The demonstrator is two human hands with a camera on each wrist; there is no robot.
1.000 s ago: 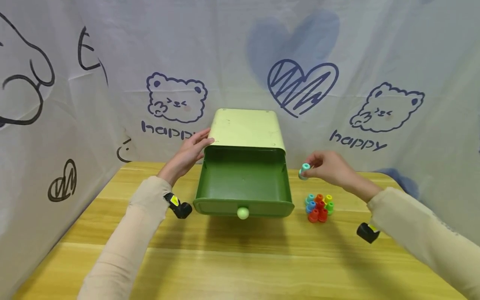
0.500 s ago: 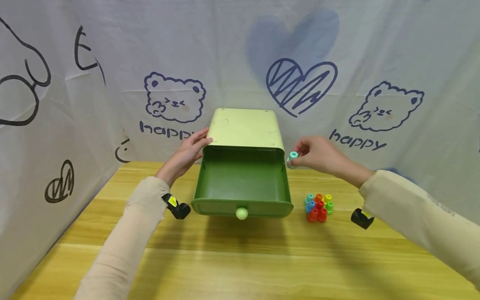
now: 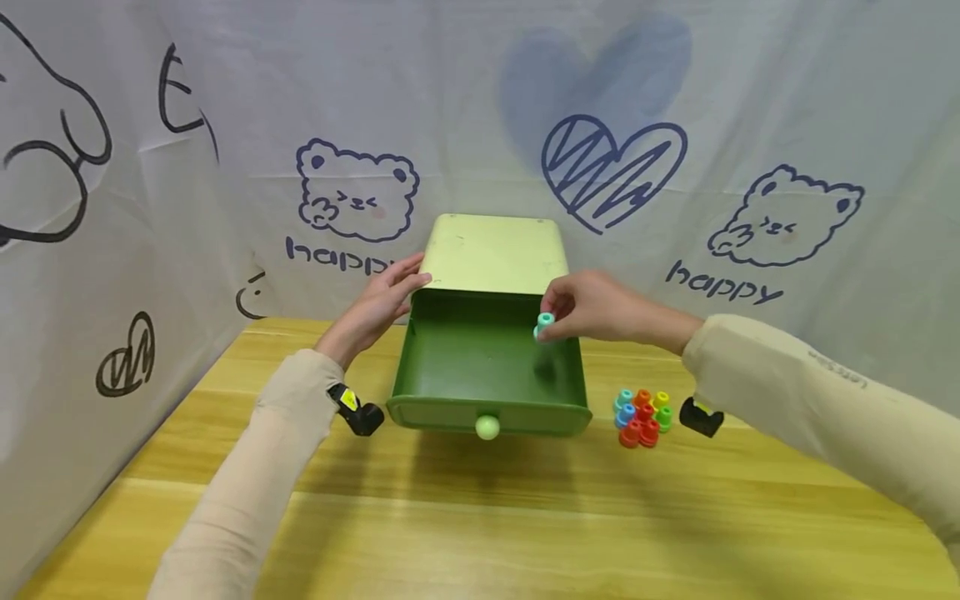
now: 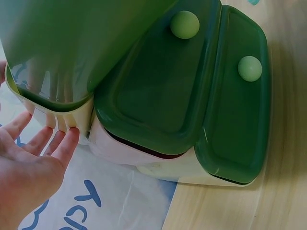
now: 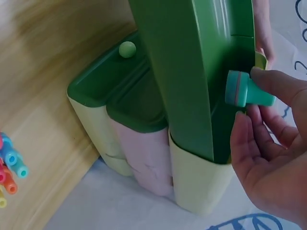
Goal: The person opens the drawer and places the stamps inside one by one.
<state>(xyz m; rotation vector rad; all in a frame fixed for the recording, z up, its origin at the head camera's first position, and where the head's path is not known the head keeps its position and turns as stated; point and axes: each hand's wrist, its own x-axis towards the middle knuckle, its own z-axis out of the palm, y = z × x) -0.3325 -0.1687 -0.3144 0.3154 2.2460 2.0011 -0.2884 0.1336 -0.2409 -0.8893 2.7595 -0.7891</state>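
Observation:
A small drawer cabinet (image 3: 491, 250) has its green top drawer (image 3: 480, 354) pulled out, with a pale knob in front. Over the right part of that drawer, my right hand (image 3: 600, 310) pinches a turquoise peg (image 3: 545, 326) between thumb and fingers. The right wrist view shows the peg (image 5: 244, 90) lying sideways, its wide banded base towards the drawer. My left hand (image 3: 378, 304) rests on the cabinet's left side. In the left wrist view its fairly straight fingers (image 4: 67, 146) touch the cream casing, with the thumb mostly hidden.
Several coloured pegs (image 3: 643, 417) stand bunched on the wooden table (image 3: 480, 533), right of the drawer. Two lower drawers, one with a green front (image 4: 148, 91), are pushed in beneath. A cloth with drawings (image 3: 480, 108) hangs right behind the cabinet.
My right hand has carried the turquoise peg leftwards, from above the table beside the cabinet to over the drawer. My left hand has stayed on the cabinet's side.

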